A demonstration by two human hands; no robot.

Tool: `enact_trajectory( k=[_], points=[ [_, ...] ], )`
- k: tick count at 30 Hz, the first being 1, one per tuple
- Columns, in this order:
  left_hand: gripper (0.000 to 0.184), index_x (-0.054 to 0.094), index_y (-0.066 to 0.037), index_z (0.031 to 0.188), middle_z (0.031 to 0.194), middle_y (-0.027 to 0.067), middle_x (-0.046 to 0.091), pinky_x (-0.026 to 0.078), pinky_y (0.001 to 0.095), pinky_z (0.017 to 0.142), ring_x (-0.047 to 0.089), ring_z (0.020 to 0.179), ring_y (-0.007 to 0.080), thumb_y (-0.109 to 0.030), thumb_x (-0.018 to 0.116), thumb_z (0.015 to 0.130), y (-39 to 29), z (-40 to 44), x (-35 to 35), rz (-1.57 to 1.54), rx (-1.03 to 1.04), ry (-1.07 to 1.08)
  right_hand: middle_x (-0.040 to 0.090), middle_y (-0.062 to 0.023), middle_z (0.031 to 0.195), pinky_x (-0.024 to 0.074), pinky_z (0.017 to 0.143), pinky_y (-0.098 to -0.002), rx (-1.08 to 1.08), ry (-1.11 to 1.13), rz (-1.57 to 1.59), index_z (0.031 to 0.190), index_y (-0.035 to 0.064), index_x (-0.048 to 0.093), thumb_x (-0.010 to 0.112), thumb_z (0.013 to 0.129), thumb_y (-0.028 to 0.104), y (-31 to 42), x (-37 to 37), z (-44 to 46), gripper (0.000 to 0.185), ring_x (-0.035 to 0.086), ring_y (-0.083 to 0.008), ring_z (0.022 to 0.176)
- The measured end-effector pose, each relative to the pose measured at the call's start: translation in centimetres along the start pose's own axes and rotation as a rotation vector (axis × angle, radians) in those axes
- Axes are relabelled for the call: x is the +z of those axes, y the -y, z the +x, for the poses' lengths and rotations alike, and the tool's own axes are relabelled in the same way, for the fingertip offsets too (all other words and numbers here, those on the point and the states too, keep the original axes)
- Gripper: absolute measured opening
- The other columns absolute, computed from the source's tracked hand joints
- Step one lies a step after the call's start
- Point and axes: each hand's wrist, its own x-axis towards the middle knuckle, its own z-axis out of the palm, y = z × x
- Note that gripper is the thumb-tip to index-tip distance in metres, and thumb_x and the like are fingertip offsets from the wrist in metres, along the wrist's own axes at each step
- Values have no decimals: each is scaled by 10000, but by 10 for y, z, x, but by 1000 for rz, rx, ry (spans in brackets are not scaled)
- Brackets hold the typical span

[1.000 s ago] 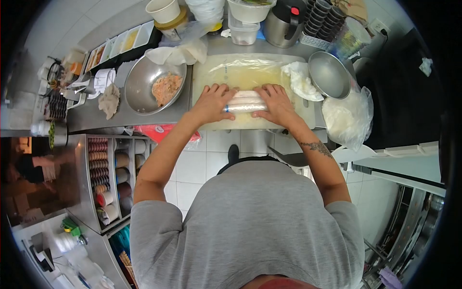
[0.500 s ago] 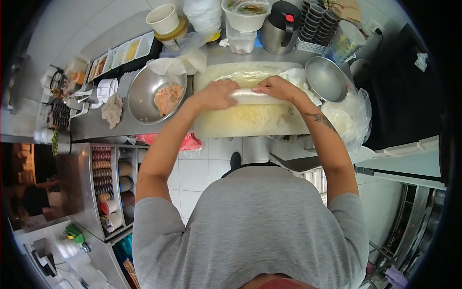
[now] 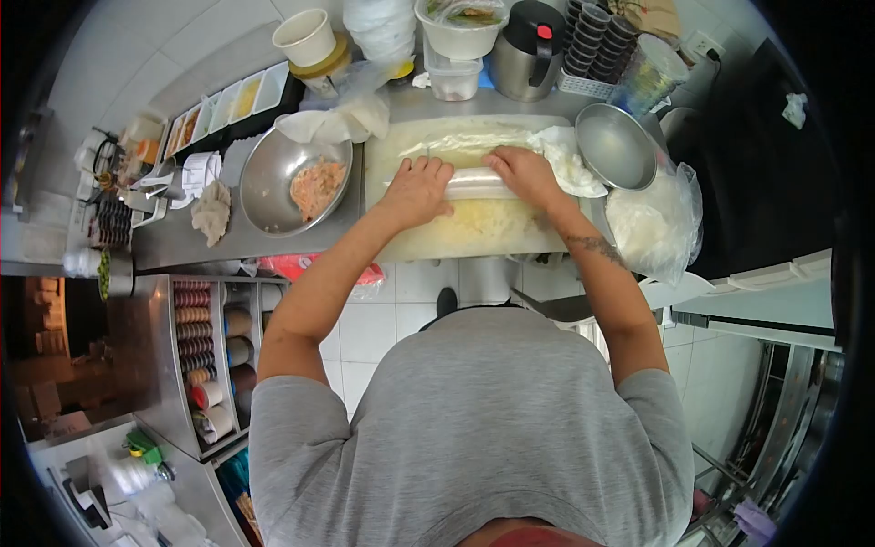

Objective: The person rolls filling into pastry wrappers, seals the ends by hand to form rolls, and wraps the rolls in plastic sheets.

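A pale, shiny, film-like roll (image 3: pixel 476 185) lies crosswise on the yellowish-white cutting board (image 3: pixel 392 242). My left hand (image 3: pixel 417 191) is closed over its left end, with fingertips on the far side and the thumb on the near side. The other end is under my right hand (image 3: pixel 525 173), whose fingers are bent around it. What the palms cover cannot be seen. Crinkled clear film (image 3: pixel 465 139) spreads over the board beyond the roll. Beside my right hand, white crumpled sheets (image 3: pixel 563 155) rest on the board's right side.
Left of the board stands a steel bowl (image 3: pixel 264 187) holding pinkish minced filling (image 3: pixel 319 187). A round metal pan (image 3: pixel 617 148) and a plastic bag of white stuff (image 3: pixel 652 223) are on the right. Along the back are a thermal jug (image 3: pixel 524 68), tubs (image 3: pixel 454 77) and stacked black cups (image 3: pixel 597 41).
My left hand has come slightly nearer to me and its fingers now curl over the roll's end. My right hand has shifted a little. A person in the left background has gone from view.
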Motion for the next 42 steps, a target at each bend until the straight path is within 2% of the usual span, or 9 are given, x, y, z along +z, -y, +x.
enact_trajectory(
  k=[2, 5, 15, 18, 21, 27, 36, 39, 42],
  points=[
    [718, 472, -49, 1198, 1123, 139, 523, 371, 467, 932, 499, 1077, 327, -429, 794, 682, 7, 4, 0, 8, 44, 20, 629, -139, 1100, 461, 892, -412, -250, -293, -184, 1131, 115, 648, 639, 848, 448, 8, 12, -10, 437, 577, -322, 1050],
    [798, 470, -41, 1231, 1152, 156, 510, 374, 471, 943, 495, 1086, 338, -495, 793, 661, 22, 16, -3, -39, 90, 56, 524, -102, 1224, 404, 963, -404, -414, -202, -359, 1299, 149, 538, 691, 783, 400, 25, 25, -30, 594, 488, -311, 1134],
    [651, 517, -71, 1276, 1119, 163, 552, 432, 437, 894, 526, 1063, 333, -437, 708, 772, 33, 23, 12, -130, 185, -92, 575, -114, 1177, 410, 976, -444, -249, 177, -183, 1355, 153, 499, 645, 858, 397, 5, 13, -3, 573, 524, -338, 1109],
    [593, 508, -75, 1301, 1011, 187, 592, 446, 430, 887, 571, 995, 354, -394, 661, 825, 46, 45, -1, -370, 142, 136, 611, -122, 1084, 439, 952, -441, -442, -353, -360, 1360, 112, 490, 624, 879, 367, 22, 12, -6, 561, 552, -345, 1053],
    [562, 473, -41, 1342, 1109, 200, 604, 442, 390, 927, 583, 1047, 342, -366, 593, 900, 62, 64, -6, -502, 20, 174, 600, -83, 1131, 448, 946, -442, -57, -357, 74, 1337, 84, 489, 587, 920, 337, 55, 15, -34, 497, 539, -295, 1107],
    [573, 469, -12, 1318, 1165, 255, 618, 449, 404, 924, 605, 1092, 363, -432, 544, 936, 42, 73, -6, -548, -141, 189, 578, -15, 1087, 447, 856, -363, 898, -360, 1750, 1207, 101, 522, 546, 961, 269, 80, 49, -40, 299, 529, -146, 1023],
    [416, 511, 1, 1225, 936, 200, 656, 491, 336, 763, 645, 843, 236, -336, 527, 981, -35, -1, 5, -929, -231, 13, 615, -28, 1053, 422, 830, -319, 710, -325, 1672, 1152, 100, 551, 637, 919, 362, 83, 55, -70, 361, 553, -134, 897],
    [406, 510, 8, 1170, 900, 232, 652, 497, 404, 775, 655, 860, 345, -351, 512, 982, -70, -20, 20, -985, -177, -30, 626, -52, 1070, 437, 858, -326, 752, -434, 1706, 1180, 65, 554, 660, 908, 347, 101, 35, -102, 406, 581, -154, 951],
    [466, 483, 8, 1264, 1078, 213, 613, 480, 369, 847, 620, 980, 298, -353, 533, 973, -102, -29, 41, -853, -51, -32, 624, -80, 1094, 445, 897, -336, 749, -495, 1712, 1225, 20, 529, 674, 908, 312, 85, 31, -153, 455, 583, -179, 1016]
  ],
)
